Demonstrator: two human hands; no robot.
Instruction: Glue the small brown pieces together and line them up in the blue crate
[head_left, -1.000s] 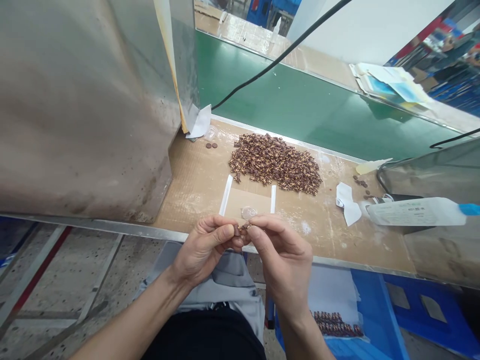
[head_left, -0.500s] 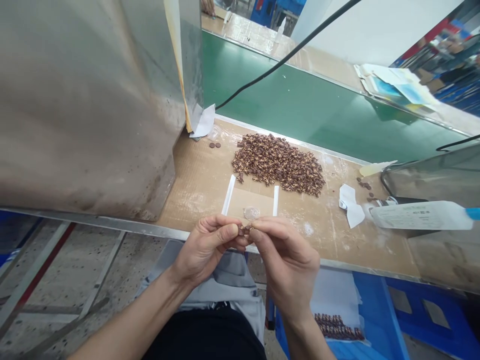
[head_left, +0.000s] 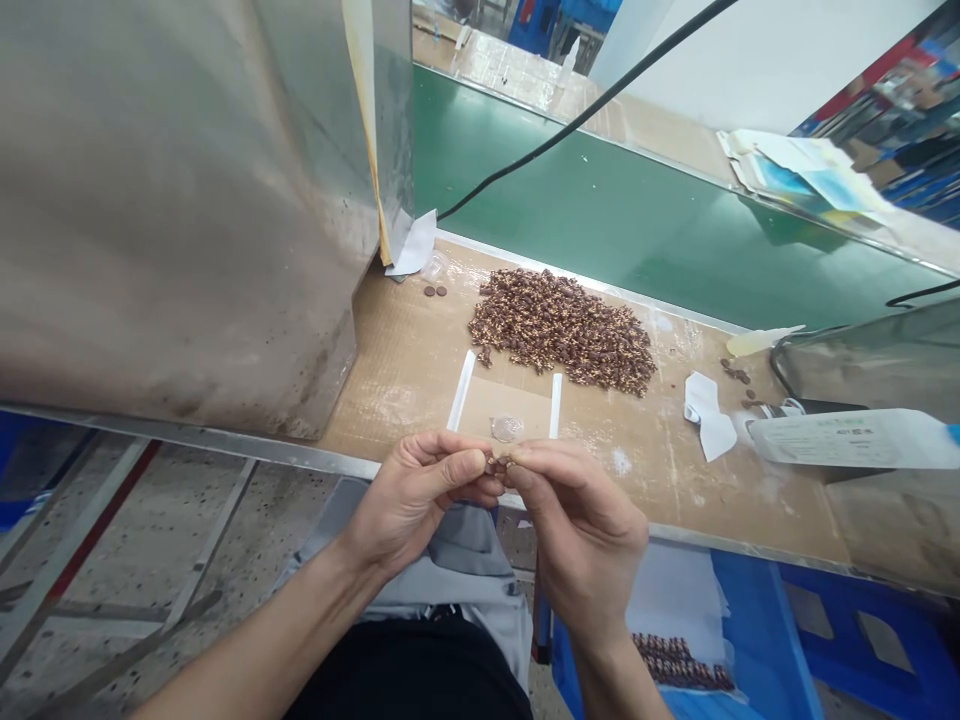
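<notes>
Just over the near edge of the table, my left hand (head_left: pixel 420 490) and my right hand (head_left: pixel 589 525) meet, each pinching with thumb and fingertips. Between them is a small dark brown piece with gold-coloured bits (head_left: pixel 495 465), mostly covered by the fingers. A clear round blob (head_left: pixel 508 429) lies on the cardboard just beyond the fingertips, flanked by two white strips (head_left: pixel 461 390). Farther back spreads a large pile of similar brown-and-gold pieces (head_left: pixel 562 330).
A translucent bottle (head_left: pixel 855 437) lies at the right, near a crumpled white paper (head_left: pixel 709 415) and several brown discs (head_left: pixel 735 372). A metal housing (head_left: pixel 172 220) borders the left. Behind runs a green belt (head_left: pixel 600 190). Below right, a blue tray (head_left: pixel 765 630) holds rows of brown pieces (head_left: pixel 682 662).
The view has shifted slightly, so the table appears a little farther right. Both hands keep their pinch on the small piece, with only slight finger movement.
</notes>
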